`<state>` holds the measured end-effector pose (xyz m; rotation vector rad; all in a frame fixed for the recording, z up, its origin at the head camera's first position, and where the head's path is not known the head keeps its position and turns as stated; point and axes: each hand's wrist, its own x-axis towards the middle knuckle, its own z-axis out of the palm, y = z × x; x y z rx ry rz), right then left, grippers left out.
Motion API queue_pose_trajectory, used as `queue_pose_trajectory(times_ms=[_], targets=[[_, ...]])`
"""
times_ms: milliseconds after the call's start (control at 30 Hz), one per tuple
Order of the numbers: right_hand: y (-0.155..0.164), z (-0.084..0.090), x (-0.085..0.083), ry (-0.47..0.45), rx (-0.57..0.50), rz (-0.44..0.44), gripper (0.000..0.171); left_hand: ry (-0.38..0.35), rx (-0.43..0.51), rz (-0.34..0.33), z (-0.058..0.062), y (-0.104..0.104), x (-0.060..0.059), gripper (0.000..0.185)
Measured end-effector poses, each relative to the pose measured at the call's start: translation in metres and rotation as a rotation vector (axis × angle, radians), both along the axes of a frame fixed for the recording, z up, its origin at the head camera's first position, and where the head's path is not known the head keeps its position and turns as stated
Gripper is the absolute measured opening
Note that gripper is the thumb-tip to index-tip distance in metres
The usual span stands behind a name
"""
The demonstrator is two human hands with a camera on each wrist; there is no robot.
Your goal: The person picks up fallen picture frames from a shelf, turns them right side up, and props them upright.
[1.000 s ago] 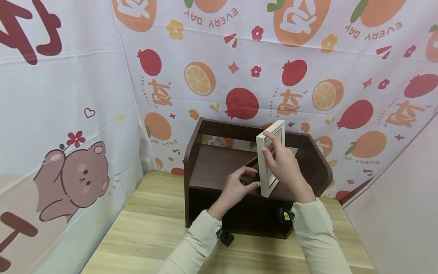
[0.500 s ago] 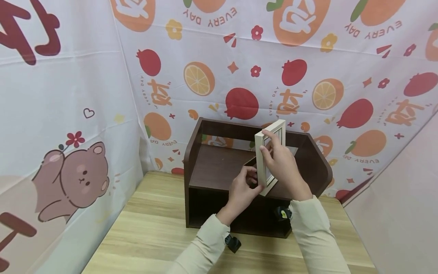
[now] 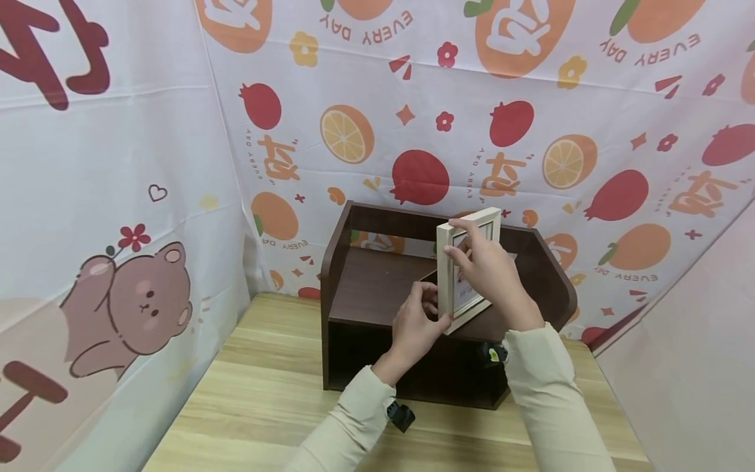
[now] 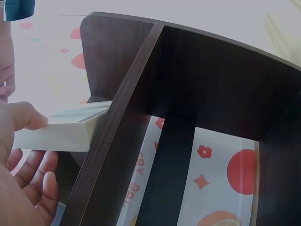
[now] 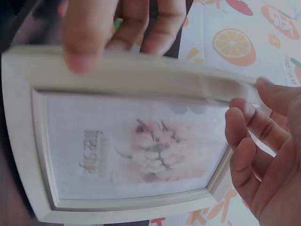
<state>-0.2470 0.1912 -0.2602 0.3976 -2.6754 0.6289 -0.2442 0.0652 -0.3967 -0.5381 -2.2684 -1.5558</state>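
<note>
A cream picture frame stands upright, slightly turned, at the front of the upper board of a dark brown desktop shelf. Behind its pane is a print of pinkish flowers or fruit with lettering, seen in the right wrist view. My left hand pinches the frame's near lower edge, thumb on one side and curled fingers behind. Higher up, my right hand grips the frame's top corner, index finger over the top and thumb on the near edge. In the left wrist view the frame lies close to the shelf's board.
The shelf stands on a light wood-grain table. Its raised sides and back rail surround the upper board, and a dark compartment opens below. Behind hangs a fruit-printed cloth; a bear-printed cloth is on the left.
The picture frame has turned so more of its printed face shows in the head view. My left hand has moved right and now touches its near lower edge; the right hand keeps its grip.
</note>
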Motion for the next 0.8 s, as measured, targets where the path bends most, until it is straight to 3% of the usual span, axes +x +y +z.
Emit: queue_pose_trajectory(times_ms=[233, 567, 800], targets=[[0.004, 0.011, -0.008, -0.047, 0.014, -0.102, 0.043, -0.048, 0.015, -0.03, 0.0, -0.009, -0.003, 0.043], [0.016, 0.007, -0.018, 0.023, -0.039, -0.21, 0.037, -0.077, 0.021, -0.074, -0.001, -0.024, -0.008, 0.044], [0.032, 0.004, -0.02, 0.048, -0.085, -0.256, 0.038, -0.109, 0.053, -0.146, 0.0, -0.038, -0.015, 0.045]])
